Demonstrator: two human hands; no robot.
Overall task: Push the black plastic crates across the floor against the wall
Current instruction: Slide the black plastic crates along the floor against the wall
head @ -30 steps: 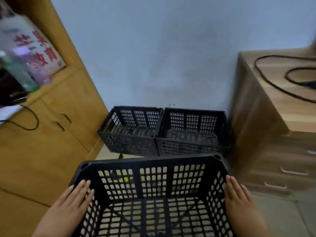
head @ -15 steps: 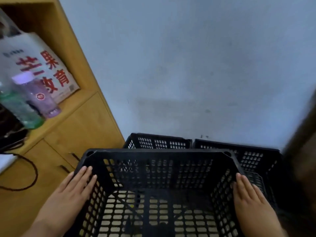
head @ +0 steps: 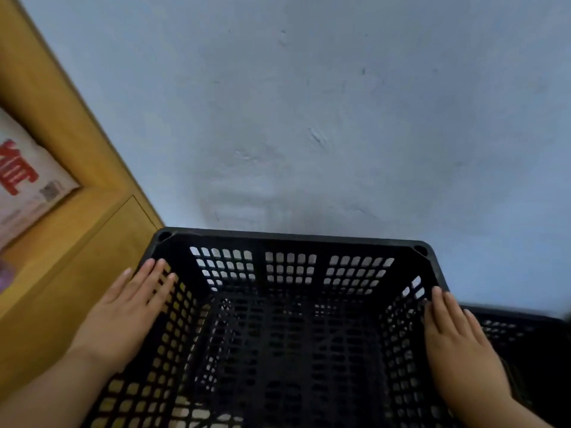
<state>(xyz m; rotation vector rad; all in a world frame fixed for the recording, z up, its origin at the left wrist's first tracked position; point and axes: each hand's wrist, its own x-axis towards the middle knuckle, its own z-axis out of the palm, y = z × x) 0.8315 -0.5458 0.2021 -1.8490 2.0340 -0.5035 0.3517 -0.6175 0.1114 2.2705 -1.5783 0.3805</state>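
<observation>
A black perforated plastic crate (head: 290, 237) fills the lower middle of the head view, its far rim close to the grey-blue wall (head: 309, 118). My left hand (head: 123, 316) lies flat against the outside of its left wall, fingers straight. My right hand (head: 460, 341) presses flat on the outside of its right wall. The crate is held between the two palms. Part of a second black crate (head: 509, 325) shows at lower right, beside and below the held one. Through the held crate's mesh I see dark lattice underneath.
A yellow wooden cabinet (head: 77, 257) runs along the left, close to my left hand. On its shelf lies a white bag with red lettering (head: 21, 186). The wall stands directly ahead.
The held crate moved forward toward the wall, over the two crates standing there. The left one is now hidden and only a strip of the right one shows. Both hands kept their places on the sides.
</observation>
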